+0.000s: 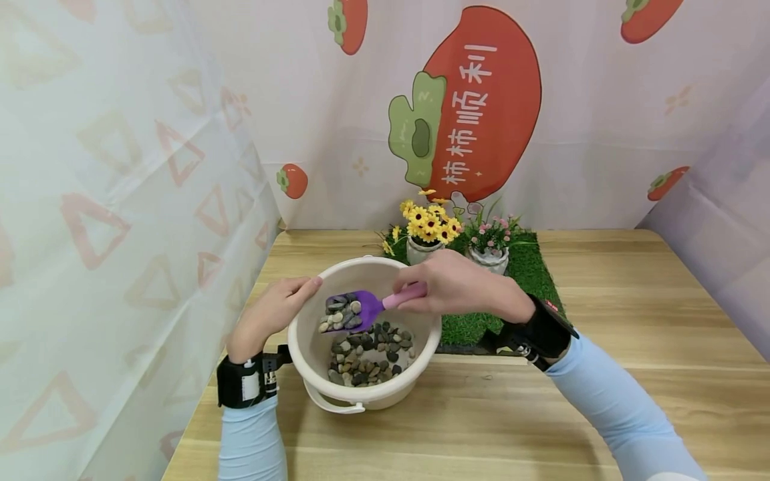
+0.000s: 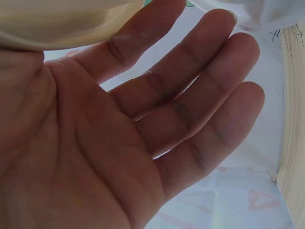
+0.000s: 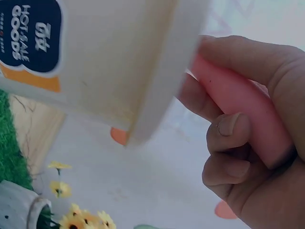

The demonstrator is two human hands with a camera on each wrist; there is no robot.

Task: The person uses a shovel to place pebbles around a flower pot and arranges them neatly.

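Note:
My right hand grips the pink handle of a small toy shovel over the white bucket. The shovel's purple scoop carries a load of pebbles, tilted toward the bucket's left inner wall. More grey, black and tan pebbles lie on the bucket's bottom. With thumb and index finger at the left rim, my left hand holds the bucket, its other fingers spread loosely outside. In the right wrist view, fingers curl around the pink handle, while the bucket wall hides the scoop.
Behind the bucket, a green turf mat bears a pot of yellow flowers and a pot of pink flowers. The bucket's handle hangs at its front. A printed curtain borders the wooden table.

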